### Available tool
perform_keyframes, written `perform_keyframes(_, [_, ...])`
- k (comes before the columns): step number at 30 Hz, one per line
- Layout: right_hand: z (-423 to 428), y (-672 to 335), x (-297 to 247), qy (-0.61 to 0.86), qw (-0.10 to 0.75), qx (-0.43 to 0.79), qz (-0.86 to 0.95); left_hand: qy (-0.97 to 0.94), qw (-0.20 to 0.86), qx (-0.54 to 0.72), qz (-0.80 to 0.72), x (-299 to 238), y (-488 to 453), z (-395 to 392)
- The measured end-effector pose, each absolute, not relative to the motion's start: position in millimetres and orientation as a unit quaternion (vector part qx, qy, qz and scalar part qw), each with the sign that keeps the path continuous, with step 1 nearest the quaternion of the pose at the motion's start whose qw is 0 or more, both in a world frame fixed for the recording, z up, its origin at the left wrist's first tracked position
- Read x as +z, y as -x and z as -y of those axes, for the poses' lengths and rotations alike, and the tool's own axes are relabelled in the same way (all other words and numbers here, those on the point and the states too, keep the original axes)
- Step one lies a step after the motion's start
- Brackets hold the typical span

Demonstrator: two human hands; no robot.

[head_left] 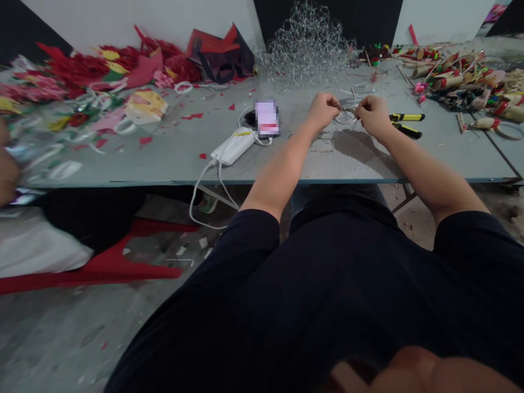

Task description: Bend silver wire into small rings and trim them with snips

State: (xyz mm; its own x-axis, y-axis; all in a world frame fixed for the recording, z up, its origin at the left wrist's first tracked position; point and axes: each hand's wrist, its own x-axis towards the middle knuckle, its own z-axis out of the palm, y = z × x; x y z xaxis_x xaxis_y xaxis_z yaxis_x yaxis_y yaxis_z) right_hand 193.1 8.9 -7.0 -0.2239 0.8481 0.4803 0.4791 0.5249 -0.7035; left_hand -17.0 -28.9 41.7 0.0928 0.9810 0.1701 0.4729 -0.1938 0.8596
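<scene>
Far left, co-worker's arm [7, 169] and red plastic stool [110, 265], then red artificial flowers [82, 71] at the back of the bench [172, 155], white power bank [234, 147], and phone [267, 117] with screen blurred out. Next, heaped wire coils [305, 46] at the back, then left hand [325, 112], fingers pinched nearly closed on silvery wire [346, 116] just above the bench between both hands, right hand [374, 115] pinching its other side likewise, fingertips small in view. Yellow-and-black plier handles [407, 131] just beside right hand, bamboo pieces [448, 81] far right.
</scene>
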Motion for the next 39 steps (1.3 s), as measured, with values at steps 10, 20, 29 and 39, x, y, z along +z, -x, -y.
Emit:
perform_keyframes(10, [-26,-203,-14,0.5,0.456,0.184,0.713,-0.672,0.332,0.383,-0.54,57,19,50])
perform_keyframes(20, [3,-201,5,0.482,0.43,0.21,0.734,-0.635,0.389,0.403,-0.532,33,23,19])
perform_keyframes(29, [14,-202,13,0.472,0.423,0.235,0.737,-0.643,0.402,0.382,-0.529,39,22,24])
perform_keyframes(39, [-17,-219,-1,0.46,0.401,0.23,0.758,-0.628,0.422,0.432,-0.492,12,23,-7])
